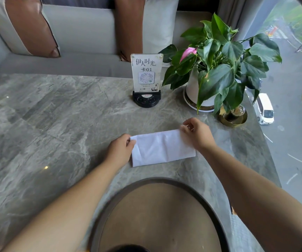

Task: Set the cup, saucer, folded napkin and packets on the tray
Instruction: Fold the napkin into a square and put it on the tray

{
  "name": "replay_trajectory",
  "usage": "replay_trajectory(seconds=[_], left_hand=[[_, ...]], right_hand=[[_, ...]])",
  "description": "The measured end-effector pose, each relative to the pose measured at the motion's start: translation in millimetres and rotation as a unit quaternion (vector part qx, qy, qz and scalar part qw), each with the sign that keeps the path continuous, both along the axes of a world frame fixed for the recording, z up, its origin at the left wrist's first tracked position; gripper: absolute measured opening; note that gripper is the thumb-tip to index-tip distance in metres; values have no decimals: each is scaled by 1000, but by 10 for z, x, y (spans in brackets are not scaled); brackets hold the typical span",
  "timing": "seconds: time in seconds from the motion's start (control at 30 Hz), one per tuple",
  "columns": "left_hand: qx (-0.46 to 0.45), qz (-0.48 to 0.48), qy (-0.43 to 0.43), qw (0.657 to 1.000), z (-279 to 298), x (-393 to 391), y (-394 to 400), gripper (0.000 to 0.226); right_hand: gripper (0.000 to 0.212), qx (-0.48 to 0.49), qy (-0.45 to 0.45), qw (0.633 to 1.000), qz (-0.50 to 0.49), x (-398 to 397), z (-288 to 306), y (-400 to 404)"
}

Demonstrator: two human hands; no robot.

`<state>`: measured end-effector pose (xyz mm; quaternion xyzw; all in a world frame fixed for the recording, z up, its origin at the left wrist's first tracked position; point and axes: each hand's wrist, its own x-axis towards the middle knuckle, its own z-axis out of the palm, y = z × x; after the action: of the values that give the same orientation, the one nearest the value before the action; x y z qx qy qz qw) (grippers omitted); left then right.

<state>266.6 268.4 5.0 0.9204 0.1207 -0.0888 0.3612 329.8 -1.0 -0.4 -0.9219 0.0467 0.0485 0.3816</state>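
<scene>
On table: one napkin, two hands, left hand, right hand.

We see the white napkin folded into a long rectangle, lying flat on the table, slightly tilted, creases visible across it. Just nearer to us sits the round tray, dark rim, tan inside, nothing on it, apart from the napkin. We see no cup, saucer or packets.

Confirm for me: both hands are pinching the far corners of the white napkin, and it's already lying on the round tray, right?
Not quite. The head view shows the left hand and right hand pinching the far corners of the white napkin, but it lies on the marble table, beyond the round tray.
</scene>
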Motion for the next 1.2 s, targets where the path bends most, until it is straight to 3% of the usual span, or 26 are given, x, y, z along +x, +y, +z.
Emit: replay_trajectory(seconds=[0.2,0.3,0.4,0.5,0.6,0.73,0.8,0.9,1.0,1.1,1.2], left_hand=[[19,12,23,999,-62,52,-2,17],[103,3,25,994,-26,68,-49,39],[216,-28,-58,974,6,-43,-138,49],[254,-160,-165,940,-36,-168,-294,60],[290,-289,-137,902,-166,-192,-372,69],[317,-333,-72,885,-357,-133,-302,74],[322,-337,-62,882,-386,-109,-279,75],[330,-343,-58,877,-394,-123,-274,75],[326,-343,-53,879,-393,-120,-279,74],[320,-344,-44,882,-396,-122,-275,74],[319,-342,-45,883,-394,-127,-281,73]], right_hand=[[23,-173,-11,983,53,108,-152,61],[30,-225,-55,971,56,69,-119,92],[37,-248,-159,953,74,-41,-43,76],[48,-287,-254,900,208,-298,-101,82],[65,-337,-204,859,326,-432,-233,113],[77,-348,-87,872,333,-357,-332,63],[77,-327,-73,883,330,-339,-352,59],[70,-250,-76,921,288,-386,-304,76],[59,-151,-80,980,100,-417,-185,43],[41,-95,53,991,-82,-369,-42,-16],[32,0,189,975,-113,-287,57,-61]])
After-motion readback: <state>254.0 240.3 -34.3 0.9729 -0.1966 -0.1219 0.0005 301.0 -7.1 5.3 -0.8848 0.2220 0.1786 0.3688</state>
